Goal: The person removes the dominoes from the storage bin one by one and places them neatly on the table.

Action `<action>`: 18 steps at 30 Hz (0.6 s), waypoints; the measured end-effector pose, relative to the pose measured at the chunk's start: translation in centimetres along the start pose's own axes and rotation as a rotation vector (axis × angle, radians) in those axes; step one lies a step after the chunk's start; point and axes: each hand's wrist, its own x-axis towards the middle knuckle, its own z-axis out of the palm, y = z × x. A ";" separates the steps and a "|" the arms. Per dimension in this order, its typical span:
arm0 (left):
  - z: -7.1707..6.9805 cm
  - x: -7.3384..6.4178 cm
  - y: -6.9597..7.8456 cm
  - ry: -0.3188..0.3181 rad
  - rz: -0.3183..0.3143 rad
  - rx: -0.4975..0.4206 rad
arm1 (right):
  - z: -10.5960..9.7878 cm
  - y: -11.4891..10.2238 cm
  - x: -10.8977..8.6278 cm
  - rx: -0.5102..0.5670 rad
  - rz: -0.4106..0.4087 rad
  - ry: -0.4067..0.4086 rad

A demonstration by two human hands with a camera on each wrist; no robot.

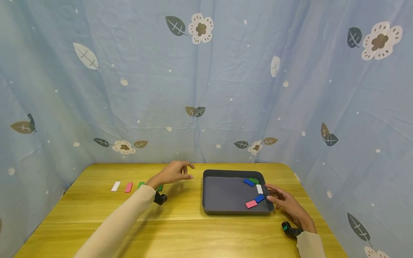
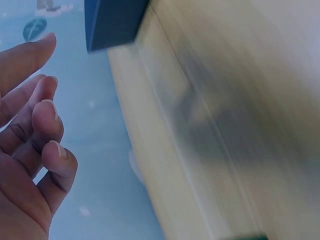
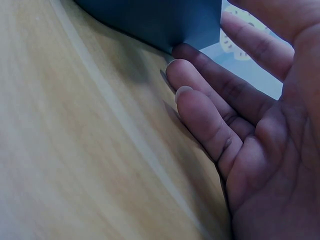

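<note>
My left hand point(image 1: 174, 172) hovers over the table left of the dark grey tray point(image 1: 237, 212), its fingers loosely bent and holding nothing. In the left wrist view, there is a gap between the left hand's fingers point(image 2: 59, 165) and the tray point(image 2: 112, 22). At the tray's right side, my right hand point(image 1: 287, 204) rests with thumb and forefinger at the rim. Other right fingers point(image 3: 200, 112) lie beside the outer wall, one touching it. Inside the tray are two blue blocks point(image 1: 248, 182), a green block point(image 1: 254, 180), a white block point(image 1: 259, 189) and a pink block point(image 1: 251, 204).
Left on the wooden table point(image 1: 200, 236) lie a white block point(image 1: 115, 186), a pink block point(image 1: 128, 187) and a green block point(image 1: 141, 185), in a row. Another green block point(image 1: 160, 187) is partly hidden by the left wrist. A patterned blue curtain point(image 1: 219, 89) surrounds the table's back and sides.
</note>
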 end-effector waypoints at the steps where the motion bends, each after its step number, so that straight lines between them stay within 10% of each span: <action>1: 0.2 0.4 0.4 -0.003 0.009 -0.002 | 0.0 0.0 0.0 0.001 0.002 -0.002; 18: 4.4 6.5 5.5 -0.074 0.118 -0.043 | -0.2 -0.1 -0.1 0.004 0.002 -0.019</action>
